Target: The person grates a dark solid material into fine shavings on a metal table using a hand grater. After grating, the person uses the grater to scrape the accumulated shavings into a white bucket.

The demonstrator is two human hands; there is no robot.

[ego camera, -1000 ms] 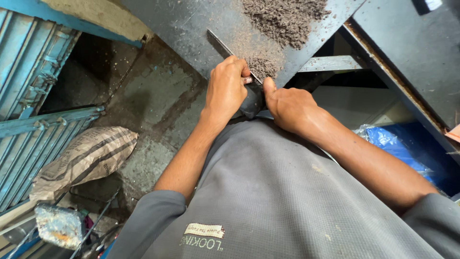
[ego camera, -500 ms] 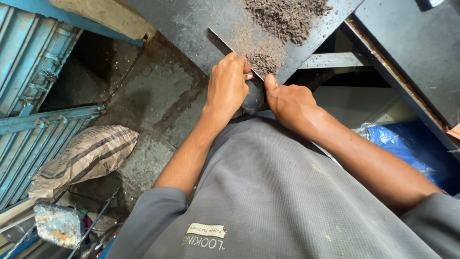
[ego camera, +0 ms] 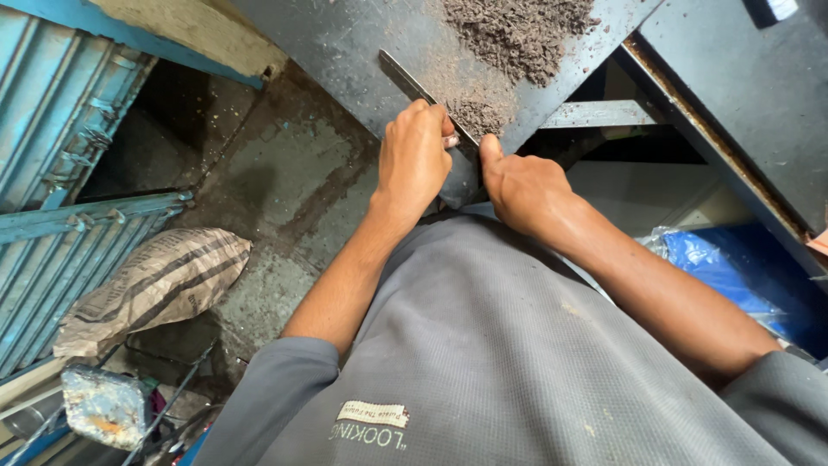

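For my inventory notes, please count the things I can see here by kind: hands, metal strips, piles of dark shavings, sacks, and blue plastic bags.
Hands: 2, left hand and right hand
Metal strip: 1
Piles of dark shavings: 1
Sack: 1
Blue plastic bag: 1
Total: 6

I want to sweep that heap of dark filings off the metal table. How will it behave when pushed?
The filings look loose and granular, so they would probably spread and scatter rather than slide as one mass. Fine bits already dust the metal table, so some will likely trail behind. Near the edge, they may spill over.
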